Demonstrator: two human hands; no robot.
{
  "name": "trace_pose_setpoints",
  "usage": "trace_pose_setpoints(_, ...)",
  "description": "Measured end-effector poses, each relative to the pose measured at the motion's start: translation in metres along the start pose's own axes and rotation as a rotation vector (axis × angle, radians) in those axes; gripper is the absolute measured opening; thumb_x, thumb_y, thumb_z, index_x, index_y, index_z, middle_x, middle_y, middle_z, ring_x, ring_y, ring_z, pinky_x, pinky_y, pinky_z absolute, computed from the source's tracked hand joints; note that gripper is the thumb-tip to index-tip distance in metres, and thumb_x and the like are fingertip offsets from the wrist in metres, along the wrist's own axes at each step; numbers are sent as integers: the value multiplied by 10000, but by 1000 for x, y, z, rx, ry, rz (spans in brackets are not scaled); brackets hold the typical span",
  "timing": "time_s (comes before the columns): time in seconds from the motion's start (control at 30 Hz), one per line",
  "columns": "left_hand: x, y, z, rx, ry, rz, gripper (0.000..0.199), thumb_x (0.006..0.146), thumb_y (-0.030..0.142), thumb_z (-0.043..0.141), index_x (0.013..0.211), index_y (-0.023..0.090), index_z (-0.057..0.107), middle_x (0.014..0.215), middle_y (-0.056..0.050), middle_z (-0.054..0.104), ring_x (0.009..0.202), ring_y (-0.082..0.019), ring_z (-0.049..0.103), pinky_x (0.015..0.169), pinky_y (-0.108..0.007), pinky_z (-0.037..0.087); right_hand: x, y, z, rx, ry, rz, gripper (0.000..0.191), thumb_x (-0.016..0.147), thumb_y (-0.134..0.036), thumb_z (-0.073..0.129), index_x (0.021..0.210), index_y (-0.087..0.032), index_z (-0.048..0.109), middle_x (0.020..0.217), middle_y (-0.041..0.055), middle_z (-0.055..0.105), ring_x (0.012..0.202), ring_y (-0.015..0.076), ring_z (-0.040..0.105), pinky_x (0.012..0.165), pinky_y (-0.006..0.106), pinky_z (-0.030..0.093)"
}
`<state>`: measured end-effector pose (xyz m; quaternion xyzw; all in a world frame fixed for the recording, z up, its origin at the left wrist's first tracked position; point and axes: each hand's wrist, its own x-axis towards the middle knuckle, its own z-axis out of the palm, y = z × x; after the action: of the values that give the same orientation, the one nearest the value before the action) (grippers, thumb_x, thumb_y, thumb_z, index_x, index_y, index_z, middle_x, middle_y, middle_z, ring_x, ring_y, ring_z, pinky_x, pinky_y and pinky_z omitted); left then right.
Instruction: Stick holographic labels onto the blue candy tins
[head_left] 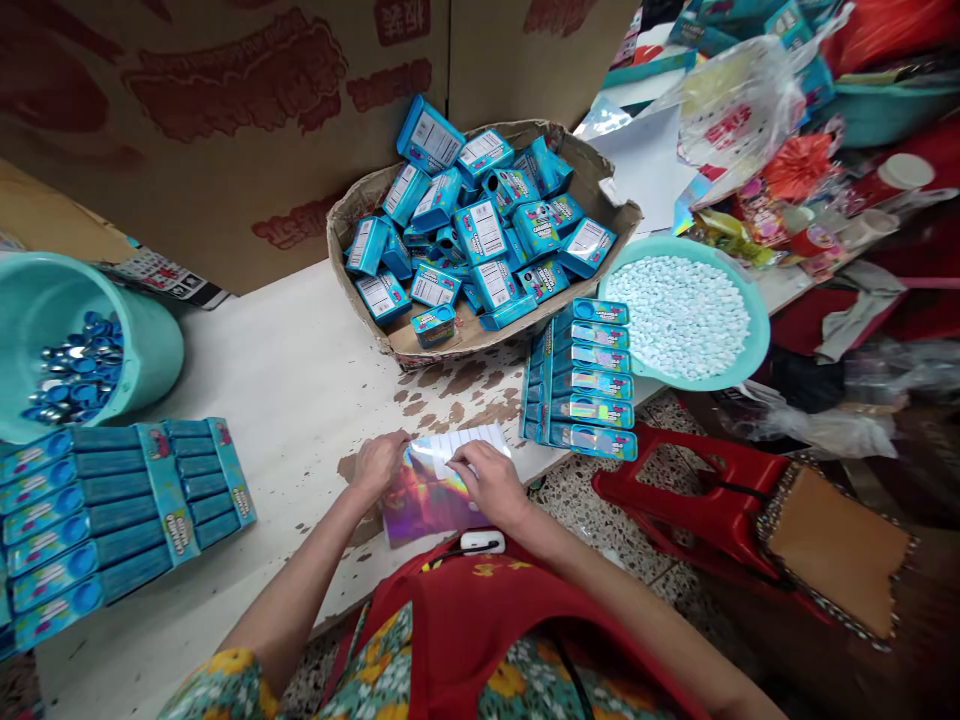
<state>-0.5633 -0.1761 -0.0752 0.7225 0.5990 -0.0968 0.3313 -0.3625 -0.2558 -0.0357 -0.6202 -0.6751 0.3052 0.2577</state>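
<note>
White tabletop (277, 370) runs toward nine o'clock; at six, my left hand (379, 464) holds the sheet (431, 505) by its corner, my right hand (491, 483) pinching its white part. Uneven pulling could crease it.

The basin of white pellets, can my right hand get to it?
Probably yes: the basin looks open on top, though your right hand is on the shiny sheet and would likely pass over the blue packs.

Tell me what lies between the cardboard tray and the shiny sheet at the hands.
In the head view, only white tabletop with brown patches separates the tray from the sheet.
</note>
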Motion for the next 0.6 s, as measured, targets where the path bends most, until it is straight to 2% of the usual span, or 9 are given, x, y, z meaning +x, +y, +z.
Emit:
trace_pose_setpoints(0.07,-6,11,-14,-132,118,50,321,860,417,452,1047,231,634,1133,-96,627,1091,-268,524,900,-367,389,1,-16,-24,201,102,101,93,875,-243,542,796,-202,571,778,10,615,758,148,570,706,263,447)
trace_pose_setpoints(0.13,-17,31,-31,-455,142,193,453,852,508,436,1197,236,545,1273,-96,536,1159,-264,476,920,-371,399,1,-31,-48,346,176,177,98,863,-255,557,780,-203,564,757,-9,605,729,134,569,690,248,446)
trace_pose_setpoints(0.2,-31,59,-48,-763,-24,365,536,822,557,470,1245,229,489,1257,-93,539,1091,-238,525,859,-336,443,-1,-43,-68,422,235,226,101,849,-266,577,770,-203,567,738,-18,603,708,131,568,673,246,448)
trace_pose_setpoints(0.23,-37,75,-55,-844,-123,414,506,806,552,505,1182,215,529,1152,-84,595,997,-217,567,808,-312,459,-2,-48,-77,440,264,242,96,844,-270,582,774,-205,574,730,-20,606,702,132,570,668,249,451)
trace_pose_setpoints(0.3,-46,104,-65,-876,-227,418,342,796,501,557,920,187,608,829,-35,641,763,-162,585,706,-271,457,-3,-54,-92,435,342,253,77,841,-276,588,798,-212,601,768,-7,628,748,146,588,713,275,463)
trace_pose_setpoints(0.37,-48,130,-71,-857,-219,391,305,840,451,513,717,178,570,596,13,550,598,-118,530,631,-245,433,-2,-54,-106,387,463,252,75,826,-282,606,793,-220,632,906,30,648,888,175,594,807,318,462)
trace_pose_setpoints(0.4,-45,141,-74,-849,-211,403,322,860,439,482,685,177,549,554,25,514,556,-107,508,604,-237,423,-1,-51,-113,368,528,256,81,814,-289,618,779,-220,643,985,47,641,961,192,581,834,332,459)
trace_pose_setpoints(0.47,-33,163,-81,-821,-220,471,313,876,421,449,707,175,542,557,33,503,521,-94,495,567,-226,410,7,-40,-128,372,630,291,104,793,-307,634,755,-211,648,1027,65,635,990,208,576,815,337,471)
trace_pose_setpoints(0.6,15,210,-101,-778,-192,624,214,881,354,422,989,186,498,561,63,487,470,-85,464,488,-201,370,37,0,-161,341,750,390,160,783,-348,617,789,-190,638,816,33,668,802,188,601,771,344,472)
